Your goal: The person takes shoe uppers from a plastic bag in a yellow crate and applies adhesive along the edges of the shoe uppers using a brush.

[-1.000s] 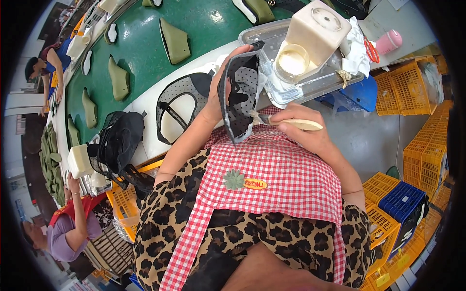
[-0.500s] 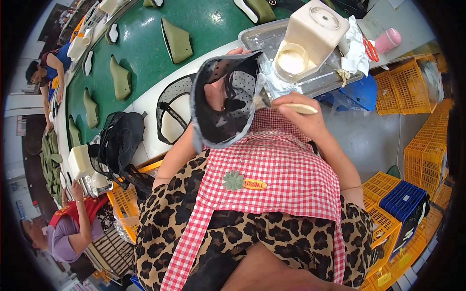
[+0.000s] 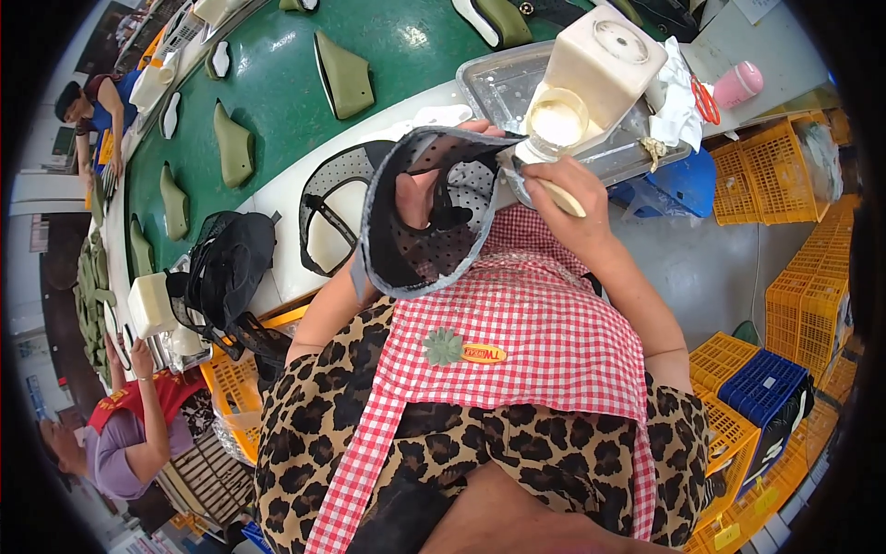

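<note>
My left hand is partly inside a black dotted-mesh shoe upper, gripping it; some fingers show beyond its far edge. The upper has a grey rim, and its opening faces up. In my right hand is a brush with a cream handle, its bristles at the upper's right edge. Just beyond stands a clear cup of white liquid, against a whitish plastic jug on a smeared metal tray. Another mesh upper lies on the white table edge left of my hands.
Green shoe lasts stand on the green belt ahead. Black uppers are heaped at left. White cloth, red scissors and a pink bottle lie right. Yellow crates stack at right; two people work at left.
My right hand has brought the brush up and slightly left along the upper's edge, its handle now angled more downward. The upper has tilted and shifted a little down.
</note>
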`<state>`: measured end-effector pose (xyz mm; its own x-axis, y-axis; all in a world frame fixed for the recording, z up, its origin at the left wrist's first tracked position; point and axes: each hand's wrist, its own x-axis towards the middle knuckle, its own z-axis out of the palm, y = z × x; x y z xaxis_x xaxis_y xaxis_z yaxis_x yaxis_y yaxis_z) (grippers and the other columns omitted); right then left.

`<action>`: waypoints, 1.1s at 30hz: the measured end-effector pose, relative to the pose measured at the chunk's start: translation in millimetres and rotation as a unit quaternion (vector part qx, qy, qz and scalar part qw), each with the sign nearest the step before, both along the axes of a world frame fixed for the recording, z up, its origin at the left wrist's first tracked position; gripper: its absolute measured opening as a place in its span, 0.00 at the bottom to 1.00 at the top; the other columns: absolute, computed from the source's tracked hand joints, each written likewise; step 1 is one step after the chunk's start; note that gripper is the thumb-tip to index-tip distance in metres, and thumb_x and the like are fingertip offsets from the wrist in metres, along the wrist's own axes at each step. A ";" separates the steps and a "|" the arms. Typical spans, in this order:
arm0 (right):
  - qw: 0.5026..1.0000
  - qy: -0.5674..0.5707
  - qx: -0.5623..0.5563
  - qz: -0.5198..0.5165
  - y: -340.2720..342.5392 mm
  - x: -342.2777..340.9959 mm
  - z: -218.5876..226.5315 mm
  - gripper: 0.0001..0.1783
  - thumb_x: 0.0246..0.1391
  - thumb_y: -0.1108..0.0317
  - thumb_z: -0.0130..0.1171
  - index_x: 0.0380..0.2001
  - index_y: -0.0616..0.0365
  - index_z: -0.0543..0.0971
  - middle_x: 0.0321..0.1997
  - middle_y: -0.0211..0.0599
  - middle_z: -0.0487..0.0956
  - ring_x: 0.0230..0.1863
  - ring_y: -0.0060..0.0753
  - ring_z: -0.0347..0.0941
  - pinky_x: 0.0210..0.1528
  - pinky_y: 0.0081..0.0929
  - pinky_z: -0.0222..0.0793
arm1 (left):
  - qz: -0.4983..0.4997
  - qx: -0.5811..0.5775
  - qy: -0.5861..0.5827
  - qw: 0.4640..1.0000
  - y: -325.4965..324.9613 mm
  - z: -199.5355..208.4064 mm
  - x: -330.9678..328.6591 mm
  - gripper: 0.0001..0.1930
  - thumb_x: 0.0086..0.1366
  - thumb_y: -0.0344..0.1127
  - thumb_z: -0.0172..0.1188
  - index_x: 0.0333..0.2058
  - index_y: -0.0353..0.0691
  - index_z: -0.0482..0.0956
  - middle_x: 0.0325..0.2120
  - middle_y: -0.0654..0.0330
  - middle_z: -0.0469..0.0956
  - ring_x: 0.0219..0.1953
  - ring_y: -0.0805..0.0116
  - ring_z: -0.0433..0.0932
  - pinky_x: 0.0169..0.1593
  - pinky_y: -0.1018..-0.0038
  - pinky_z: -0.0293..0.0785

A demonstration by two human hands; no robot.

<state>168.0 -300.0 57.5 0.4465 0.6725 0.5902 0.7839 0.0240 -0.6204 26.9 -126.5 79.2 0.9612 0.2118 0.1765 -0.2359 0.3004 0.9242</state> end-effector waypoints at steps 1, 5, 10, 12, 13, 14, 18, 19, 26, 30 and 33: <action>1.000 0.010 -0.011 0.002 -0.3 -1.8 -1.4 0.09 0.47 0.75 0.67 0.35 0.60 0.83 0.30 0.39 0.82 0.31 0.39 0.78 0.35 0.31 0.73 | 0.001 -0.001 0.000 1.000 1.1 0.3 -0.6 0.63 0.51 0.85 0.41 0.68 0.32 0.51 0.65 0.40 0.59 0.67 0.52 0.61 0.70 0.57 0.54; 0.994 0.098 -0.037 0.029 -5.0 -8.7 -2.2 0.08 0.48 0.74 0.66 0.34 0.60 0.83 0.30 0.39 0.82 0.32 0.37 0.78 0.37 0.30 0.73 | 0.006 0.009 0.000 1.000 6.0 8.6 -1.7 0.61 0.54 0.84 0.34 0.67 0.29 0.53 0.63 0.48 0.65 0.66 0.61 0.63 0.70 0.65 0.53; 0.948 0.292 -0.094 0.085 -18.9 -12.1 6.4 0.08 0.57 0.73 0.62 0.39 0.62 0.83 0.36 0.35 0.82 0.38 0.24 0.77 0.40 0.24 0.72 | 0.060 0.169 0.062 0.982 47.6 5.7 12.7 0.58 0.57 0.83 0.32 0.63 0.27 0.59 0.60 0.41 0.65 0.62 0.52 0.68 0.65 0.59 0.63; 0.932 0.340 -0.060 0.108 -24.3 -10.8 7.5 0.09 0.59 0.73 0.60 0.41 0.64 0.82 0.39 0.35 0.82 0.39 0.23 0.77 0.42 0.22 0.72 | 0.102 0.017 0.054 0.993 71.8 2.6 22.5 0.53 0.62 0.79 0.28 0.59 0.28 0.66 0.55 0.47 0.72 0.56 0.56 0.72 0.57 0.60 0.70; 0.921 0.381 -0.036 0.076 -27.3 -10.3 9.5 0.10 0.60 0.73 0.59 0.43 0.65 0.81 0.40 0.36 0.82 0.38 0.23 0.78 0.43 0.22 0.73 | 0.130 -0.012 0.096 0.987 77.8 14.4 26.7 0.52 0.62 0.78 0.28 0.59 0.31 0.67 0.54 0.48 0.73 0.54 0.57 0.73 0.55 0.62 0.71; 0.906 0.421 -0.013 0.046 -29.8 -9.7 11.2 0.10 0.60 0.73 0.58 0.44 0.65 0.81 0.40 0.36 0.82 0.38 0.23 0.78 0.44 0.21 0.73 | 0.159 -0.040 0.137 0.977 83.8 26.1 29.2 0.50 0.63 0.78 0.28 0.59 0.33 0.68 0.52 0.50 0.74 0.51 0.58 0.74 0.53 0.63 0.72; 0.905 0.424 -0.001 -0.017 -35.2 -5.7 3.9 0.12 0.61 0.70 0.57 0.45 0.64 0.81 0.40 0.36 0.82 0.37 0.23 0.79 0.41 0.20 0.72 | 0.175 -0.218 0.184 0.942 148.6 16.1 55.5 0.42 0.67 0.70 0.33 0.58 0.36 0.71 0.51 0.50 0.76 0.50 0.51 0.75 0.54 0.60 0.71; 0.906 0.423 0.007 -0.025 -36.4 -6.6 1.8 0.12 0.61 0.70 0.57 0.44 0.64 0.81 0.40 0.36 0.82 0.37 0.23 0.79 0.40 0.19 0.71 | 0.155 -0.241 0.200 0.937 168.4 9.0 62.4 0.38 0.69 0.66 0.34 0.57 0.37 0.72 0.51 0.50 0.77 0.51 0.47 0.76 0.53 0.54 0.72; 0.908 0.412 0.036 -0.071 -43.5 -9.3 5.2 0.12 0.60 0.72 0.58 0.44 0.65 0.81 0.41 0.37 0.82 0.37 0.25 0.79 0.40 0.20 0.71 | 0.123 -0.266 0.257 0.921 259.2 -9.5 151.4 0.22 0.70 0.49 0.47 0.51 0.37 0.75 0.49 0.50 0.79 0.49 0.43 0.77 0.50 0.44 0.75; 0.912 0.408 0.020 -0.036 -39.1 -12.1 13.7 0.11 0.59 0.73 0.58 0.44 0.66 0.81 0.41 0.39 0.81 0.37 0.25 0.79 0.41 0.20 0.72 | 0.206 -0.346 0.258 0.878 364.8 -81.3 154.6 0.21 0.65 0.45 0.56 0.48 0.31 0.74 0.47 0.48 0.79 0.52 0.44 0.77 0.54 0.42 0.73; 0.928 0.369 0.006 -0.044 -40.8 -10.6 8.8 0.11 0.60 0.75 0.57 0.44 0.66 0.81 0.42 0.40 0.81 0.39 0.27 0.79 0.41 0.20 0.74 | 0.344 -0.092 0.465 0.811 355.6 -76.1 153.2 0.19 0.64 0.46 0.57 0.44 0.34 0.75 0.42 0.50 0.79 0.47 0.49 0.79 0.49 0.48 0.76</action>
<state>157.4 -340.9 66.3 0.7849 0.6100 0.1087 0.1447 -0.0100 -0.9894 180.2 229.1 3.0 0.3040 0.6941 -0.6525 0.3665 0.5471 0.7526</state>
